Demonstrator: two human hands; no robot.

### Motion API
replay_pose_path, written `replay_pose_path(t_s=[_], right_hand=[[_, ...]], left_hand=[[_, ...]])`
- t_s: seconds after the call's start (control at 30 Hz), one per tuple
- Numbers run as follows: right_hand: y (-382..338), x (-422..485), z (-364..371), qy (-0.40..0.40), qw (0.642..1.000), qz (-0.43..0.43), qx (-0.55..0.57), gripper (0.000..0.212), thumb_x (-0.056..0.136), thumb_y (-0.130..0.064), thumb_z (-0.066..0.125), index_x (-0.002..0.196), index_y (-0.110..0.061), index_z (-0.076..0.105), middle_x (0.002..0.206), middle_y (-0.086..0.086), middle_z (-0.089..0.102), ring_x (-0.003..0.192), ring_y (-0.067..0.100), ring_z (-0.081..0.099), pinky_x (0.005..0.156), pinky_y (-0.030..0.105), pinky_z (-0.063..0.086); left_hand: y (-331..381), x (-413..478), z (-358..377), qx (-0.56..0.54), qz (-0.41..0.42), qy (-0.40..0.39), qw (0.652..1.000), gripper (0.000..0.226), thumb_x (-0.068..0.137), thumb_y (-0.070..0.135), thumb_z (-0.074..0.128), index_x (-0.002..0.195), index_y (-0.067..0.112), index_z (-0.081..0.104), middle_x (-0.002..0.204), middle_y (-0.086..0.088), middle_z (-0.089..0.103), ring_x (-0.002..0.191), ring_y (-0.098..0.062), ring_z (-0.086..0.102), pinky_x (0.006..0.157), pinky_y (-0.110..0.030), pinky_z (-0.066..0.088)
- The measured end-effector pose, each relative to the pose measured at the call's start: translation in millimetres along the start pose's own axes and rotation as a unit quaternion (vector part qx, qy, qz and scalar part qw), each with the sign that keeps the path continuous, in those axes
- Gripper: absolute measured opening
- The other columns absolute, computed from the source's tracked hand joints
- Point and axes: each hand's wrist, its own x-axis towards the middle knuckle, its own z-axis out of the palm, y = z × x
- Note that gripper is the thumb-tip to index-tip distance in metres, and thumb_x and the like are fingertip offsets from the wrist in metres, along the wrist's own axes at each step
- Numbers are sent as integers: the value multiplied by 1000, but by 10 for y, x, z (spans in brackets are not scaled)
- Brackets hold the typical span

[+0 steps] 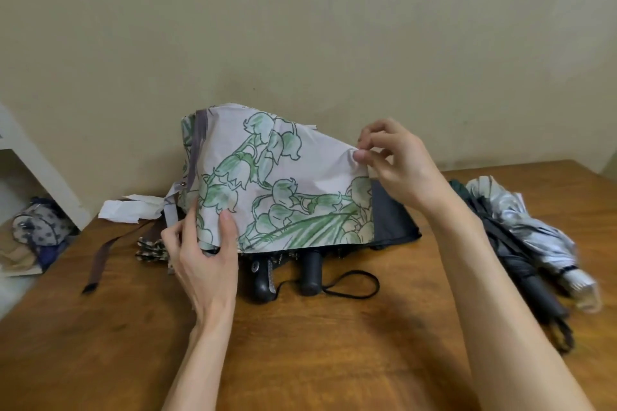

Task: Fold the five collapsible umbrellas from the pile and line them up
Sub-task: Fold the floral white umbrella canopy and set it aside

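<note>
A pale umbrella printed with green flowers (277, 177) is held up over the middle of the wooden table (300, 344), its canopy loose. My left hand (203, 260) grips its lower left edge, thumb on the cloth. My right hand (394, 160) pinches the upper right edge of the canopy between thumb and fingers. Beneath it lie two black handles (287, 274) of other umbrellas, one with a wrist loop (354, 284), and dark cloth (394, 220). At the right lie a black umbrella (521, 260) and a silver one (534, 227) side by side.
A brown strap (100, 260) and a patterned cloth piece (150, 248) lie at the left of the table, near white paper (130, 208). Off the left edge sit a spotted bag (40, 227) and a white shelf (36, 157). A beige wall (300, 27) stands behind.
</note>
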Motion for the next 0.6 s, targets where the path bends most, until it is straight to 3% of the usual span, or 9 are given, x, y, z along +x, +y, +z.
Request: replay_pose_path(t_s=[0.13,0.2,0.3,0.37,0.47,0.6], right_hand=[[-28,12,-96,12,1000,-6,-2,20,108,-14,59,91,-23,65,93,-1,59,77,10,56,76,25,43],[-18,-1,-79,-9,1000,8,18,19,111,-21,55,94,-19,62,78,-3,58,65,7,49,68,24,41],[-11,-45,-42,-44,993,58,93,24,111,-29,57,98,-10,59,69,-7,55,60,6,45,60,22,37],[-5,-69,-46,-55,990,67,112,25,106,-28,66,96,-6,63,71,-3,63,62,9,53,63,24,43],[27,-64,-81,-68,993,76,61,19,98,-27,79,92,-11,72,84,-1,78,77,16,75,78,37,60],[35,-51,-61,-17,996,86,-15,12,95,-28,80,90,-20,74,94,-4,73,84,11,70,82,39,59]], left_hand=[[-5,-8,0,6,12,-4,1000,65,97,59,62,144,15,65,121,-8,50,112,-9,52,103,-31,42],[-2,-15,13,8,23,-3,1000,64,98,57,63,144,13,64,121,-12,51,110,-6,50,102,-30,42],[-7,-19,30,10,36,4,999,62,98,53,64,144,12,64,119,-14,51,109,-5,49,101,-30,42],[-16,-10,29,9,32,6,999,62,98,54,64,145,12,64,119,-14,51,110,-6,50,102,-32,44],[-18,-3,20,8,24,11,1000,63,98,55,64,145,14,63,120,-12,51,112,-8,51,103,-32,44],[12,-17,23,10,28,9,1000,64,98,57,63,147,15,61,119,-4,47,112,-8,51,102,-30,42]])
